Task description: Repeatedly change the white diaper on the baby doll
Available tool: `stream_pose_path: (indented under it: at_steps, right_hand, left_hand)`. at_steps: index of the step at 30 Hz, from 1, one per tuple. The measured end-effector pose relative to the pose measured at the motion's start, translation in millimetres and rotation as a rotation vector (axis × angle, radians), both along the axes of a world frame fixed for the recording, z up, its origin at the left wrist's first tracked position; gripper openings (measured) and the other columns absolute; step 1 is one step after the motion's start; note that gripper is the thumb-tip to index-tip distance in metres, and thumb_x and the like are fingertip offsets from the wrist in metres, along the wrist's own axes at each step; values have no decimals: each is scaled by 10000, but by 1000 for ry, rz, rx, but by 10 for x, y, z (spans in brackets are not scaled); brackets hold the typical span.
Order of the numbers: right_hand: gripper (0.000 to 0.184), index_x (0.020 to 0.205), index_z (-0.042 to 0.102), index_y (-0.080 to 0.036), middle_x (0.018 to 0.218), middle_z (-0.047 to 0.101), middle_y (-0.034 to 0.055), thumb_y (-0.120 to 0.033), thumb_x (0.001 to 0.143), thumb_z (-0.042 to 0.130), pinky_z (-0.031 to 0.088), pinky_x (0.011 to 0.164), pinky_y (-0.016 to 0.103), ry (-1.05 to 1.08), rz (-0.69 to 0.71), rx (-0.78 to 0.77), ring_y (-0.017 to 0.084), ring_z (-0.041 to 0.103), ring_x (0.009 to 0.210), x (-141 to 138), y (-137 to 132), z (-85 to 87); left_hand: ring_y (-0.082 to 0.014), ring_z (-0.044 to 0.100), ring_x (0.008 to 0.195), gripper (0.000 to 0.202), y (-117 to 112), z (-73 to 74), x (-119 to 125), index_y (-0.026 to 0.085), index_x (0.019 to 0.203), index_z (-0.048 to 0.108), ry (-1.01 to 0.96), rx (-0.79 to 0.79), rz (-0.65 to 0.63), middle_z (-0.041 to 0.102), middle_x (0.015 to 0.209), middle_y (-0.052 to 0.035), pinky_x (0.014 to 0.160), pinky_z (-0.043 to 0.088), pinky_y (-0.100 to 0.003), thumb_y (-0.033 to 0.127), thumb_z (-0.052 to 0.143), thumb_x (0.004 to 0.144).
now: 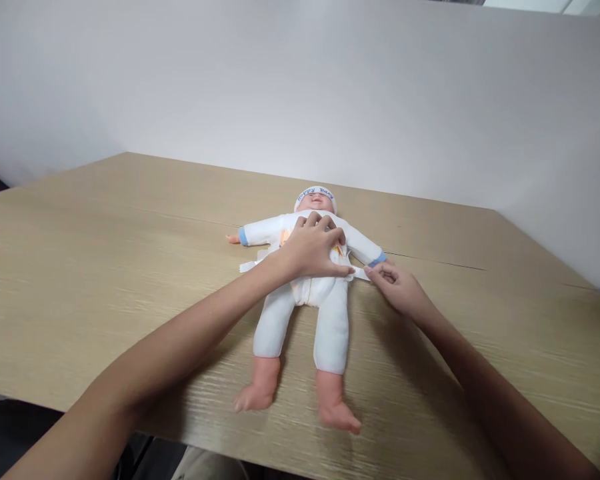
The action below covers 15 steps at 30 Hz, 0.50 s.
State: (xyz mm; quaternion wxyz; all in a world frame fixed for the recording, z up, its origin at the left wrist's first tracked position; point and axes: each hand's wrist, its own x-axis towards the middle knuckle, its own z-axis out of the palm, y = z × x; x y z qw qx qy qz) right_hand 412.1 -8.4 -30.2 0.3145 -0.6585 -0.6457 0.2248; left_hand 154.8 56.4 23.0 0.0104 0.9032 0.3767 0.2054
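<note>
A baby doll (pixel 330 333) in a white suit with blue cuffs and a lettered cap lies on its back, feet toward me. A white diaper (pixel 313 290) sits around its hips. My left hand (pixel 315 247) rests across the doll's belly with fingers spread and bent, its thumb at the diaper's front edge on the right. At that side, my right hand (pixel 397 287) pinches the end of a white diaper tab (pixel 361 274), which is stretched outward. On the left, another diaper tab (pixel 249 267) sticks out loose. My left hand hides part of the belly and diaper.
The doll lies on a wooden table (pixel 105 267) with thin seams across its top. Behind the table's far edge rises a plain pale wall (pixel 300 93). The near table edge is close to my lap.
</note>
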Motion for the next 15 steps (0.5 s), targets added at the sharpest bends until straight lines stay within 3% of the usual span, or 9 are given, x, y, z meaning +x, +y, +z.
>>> stream_pose_path:
  at_steps: [3, 7, 11, 15]
  right_hand:
    - [633, 766, 665, -229, 797, 663, 12, -857, 835, 714, 419, 708, 309, 246, 59, -15, 198, 574, 763, 3, 38, 197]
    - [602, 754, 643, -231, 676, 544, -43, -815, 828, 764, 360, 648, 298, 318, 85, -30, 146, 447, 652, -173, 232, 375]
    - [565, 752, 632, -236, 612, 499, -60, -780, 838, 759, 330, 596, 303, 304, 139, -47, 135, 409, 588, -481, 489, 385]
    - [517, 838, 618, -246, 699, 594, -31, -747, 868, 744, 408, 601, 306, 328, 127, -4, 159, 526, 635, -691, 536, 293]
  left_hand:
    - [-446, 508, 1369, 653, -14, 2, -4, 253, 1300, 759, -2, -25, -11, 655, 1388, -147, 1150, 411, -560, 726, 810, 853]
    - [-448, 501, 1378, 677, -8, -11, -4, 258, 1326, 747, -18, -41, -15, 647, 1413, -142, 1157, 406, -568, 724, 820, 840]
    - [-440, 519, 1348, 696, 3, -17, 5, 212, 1304, 727, -20, -39, -7, 671, 1387, -149, 1140, 423, -563, 695, 839, 815]
    - [-417, 540, 1318, 638, 8, -26, 7, 200, 1265, 714, -47, -40, 10, 693, 1356, -141, 1124, 444, -545, 633, 841, 814]
